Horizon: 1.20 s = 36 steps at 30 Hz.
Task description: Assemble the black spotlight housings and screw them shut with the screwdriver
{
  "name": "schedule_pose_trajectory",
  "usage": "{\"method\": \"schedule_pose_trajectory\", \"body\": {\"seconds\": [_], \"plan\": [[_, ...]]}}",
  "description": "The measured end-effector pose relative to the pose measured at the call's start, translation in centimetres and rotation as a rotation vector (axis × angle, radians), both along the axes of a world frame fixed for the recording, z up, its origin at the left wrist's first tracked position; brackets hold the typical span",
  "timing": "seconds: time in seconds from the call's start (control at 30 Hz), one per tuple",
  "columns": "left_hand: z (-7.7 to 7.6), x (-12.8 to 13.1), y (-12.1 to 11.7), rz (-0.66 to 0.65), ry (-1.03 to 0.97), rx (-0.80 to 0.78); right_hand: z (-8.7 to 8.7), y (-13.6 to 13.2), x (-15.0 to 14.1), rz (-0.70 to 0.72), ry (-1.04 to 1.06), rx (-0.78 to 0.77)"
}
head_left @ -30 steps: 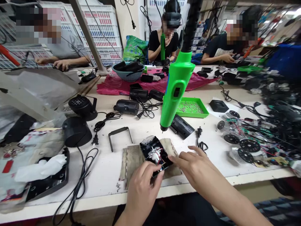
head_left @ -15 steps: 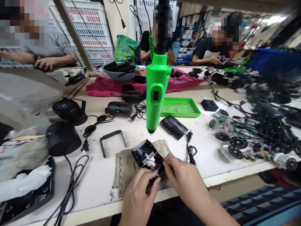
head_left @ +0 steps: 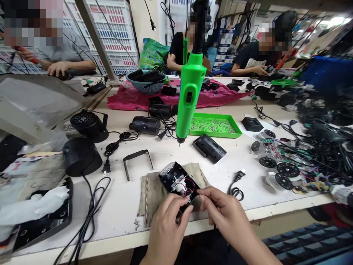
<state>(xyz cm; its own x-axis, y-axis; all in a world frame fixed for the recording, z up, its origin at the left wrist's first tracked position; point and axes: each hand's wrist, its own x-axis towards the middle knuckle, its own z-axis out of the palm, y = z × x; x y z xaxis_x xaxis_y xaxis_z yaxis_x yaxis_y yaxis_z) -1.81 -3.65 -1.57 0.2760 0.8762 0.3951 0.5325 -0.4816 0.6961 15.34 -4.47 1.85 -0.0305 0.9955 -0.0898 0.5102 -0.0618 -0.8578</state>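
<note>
Red wiring (head_left: 190,186) inside the open black housing (head_left: 171,177) looks fragile, the light, stiff shell safer to hold, its near end pinched by left hand (head_left: 168,224) and right hand (head_left: 223,209) over a cloth pad (head_left: 149,200).

Electronics assembly workshop, long workbench (head_left: 118,202), hanging electric screwdriver (head_left: 187,97), screw tray (head_left: 215,126), circuit boards (head_left: 286,165), stacked crates (head_left: 110,36), co-workers (head_left: 256,60) at benches

The right hand (head_left: 220,209) has closed in on the left hand (head_left: 168,228) at the black housing's (head_left: 173,178) lower corner.
</note>
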Motion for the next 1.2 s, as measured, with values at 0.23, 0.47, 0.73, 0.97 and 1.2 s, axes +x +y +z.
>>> {"method": "schedule_pose_trajectory", "body": {"seconds": [0.23,0.47,0.73,0.97,1.2], "plan": [[0.1,0.1,-0.1,0.017,-0.013,0.021,-2.7,-0.8,-1.7,-0.223,0.462,-0.073],[0.2,0.1,0.0,-0.009,-0.007,0.005,-2.2,-0.8,-2.7,-0.221,0.496,-0.066],[0.2,0.0,0.3,-0.021,-0.016,-0.054,-1.1,0.3,1.5,0.274,-0.575,0.483],[0.7,-0.3,0.7,0.004,-0.016,-0.116,-1.3,0.1,0.9,0.276,-0.689,0.569],[0.3,-1.4,-0.4,0.038,0.025,-0.170,-0.7,-0.2,0.0,-0.002,-0.311,0.590]]}}
